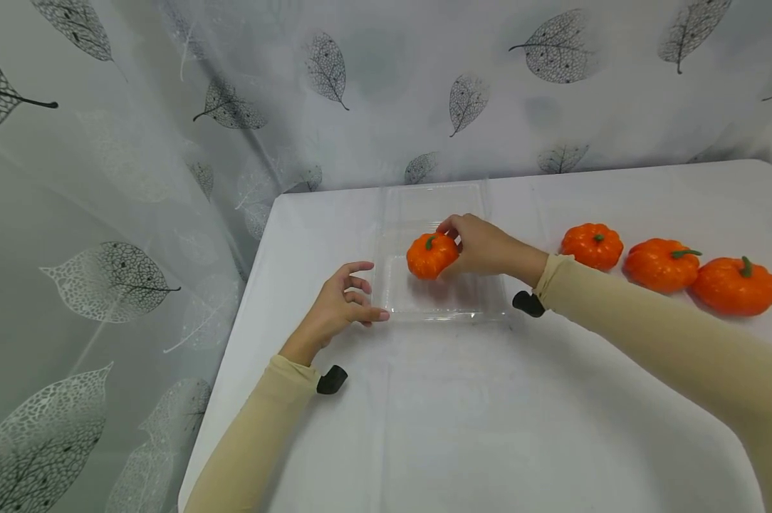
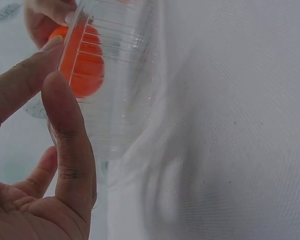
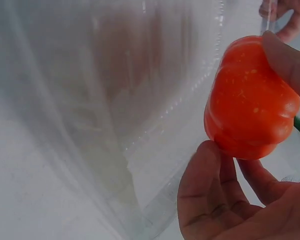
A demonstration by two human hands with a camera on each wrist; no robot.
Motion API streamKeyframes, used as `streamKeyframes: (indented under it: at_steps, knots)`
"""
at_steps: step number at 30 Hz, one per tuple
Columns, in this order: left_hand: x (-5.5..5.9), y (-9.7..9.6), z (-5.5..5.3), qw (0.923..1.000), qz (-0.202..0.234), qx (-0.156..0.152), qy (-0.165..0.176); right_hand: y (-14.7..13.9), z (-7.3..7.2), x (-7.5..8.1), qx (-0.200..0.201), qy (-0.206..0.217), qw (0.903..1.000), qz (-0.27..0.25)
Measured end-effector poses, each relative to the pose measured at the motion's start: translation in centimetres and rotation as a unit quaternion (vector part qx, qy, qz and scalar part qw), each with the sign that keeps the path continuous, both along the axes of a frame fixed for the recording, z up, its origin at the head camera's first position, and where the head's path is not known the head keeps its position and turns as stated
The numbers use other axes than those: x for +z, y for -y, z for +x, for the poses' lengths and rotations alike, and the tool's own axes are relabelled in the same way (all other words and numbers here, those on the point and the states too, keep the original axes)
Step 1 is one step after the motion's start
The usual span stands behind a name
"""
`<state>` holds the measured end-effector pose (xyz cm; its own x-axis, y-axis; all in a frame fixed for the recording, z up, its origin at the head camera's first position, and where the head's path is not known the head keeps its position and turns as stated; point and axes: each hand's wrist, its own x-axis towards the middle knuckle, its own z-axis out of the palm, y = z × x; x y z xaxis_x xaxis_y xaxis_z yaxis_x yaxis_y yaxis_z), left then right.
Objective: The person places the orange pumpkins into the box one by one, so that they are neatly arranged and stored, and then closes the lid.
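My right hand point(image 1: 485, 246) holds a small orange toy pumpkin point(image 1: 429, 256) with a green stem, thumb on one side and fingers on the other. In the right wrist view the pumpkin point(image 3: 252, 100) sits between the thumb and fingertips. It is over a clear plastic container point(image 1: 399, 303), whose far part stretches to the back of the table. At the container's left edge is my left hand point(image 1: 335, 306), its fingers spread apart. The left wrist view shows the thumb point(image 2: 67, 120) and index finger at the container's rim point(image 2: 82, 30); whether they press it is unclear.
Three more orange pumpkins stand in a row on the right: one point(image 1: 592, 246) nearest the container, another point(image 1: 661, 265) in the middle, the last point(image 1: 735, 286) furthest right. A white cloth point(image 1: 450, 427) covers the table. Leaf-patterned curtains point(image 1: 386, 85) hang behind and to the left.
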<state>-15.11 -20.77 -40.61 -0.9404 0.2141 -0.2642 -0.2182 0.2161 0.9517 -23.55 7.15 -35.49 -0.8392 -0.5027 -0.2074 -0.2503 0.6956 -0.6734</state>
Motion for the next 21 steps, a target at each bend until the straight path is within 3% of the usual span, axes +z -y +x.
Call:
streamKeyframes:
  at_steps: [10,21]
  knots:
    - [-0.1,-0.2,0.1,1.0,-0.002,0.002,0.0,0.1,0.7,-0.3,0.009,-0.035,0.9941,0.102]
    - [-0.1,-0.1,0.2,1.0,0.001,0.007,0.006,0.0,0.5,-1.5,0.02,-0.06,0.9911,0.117]
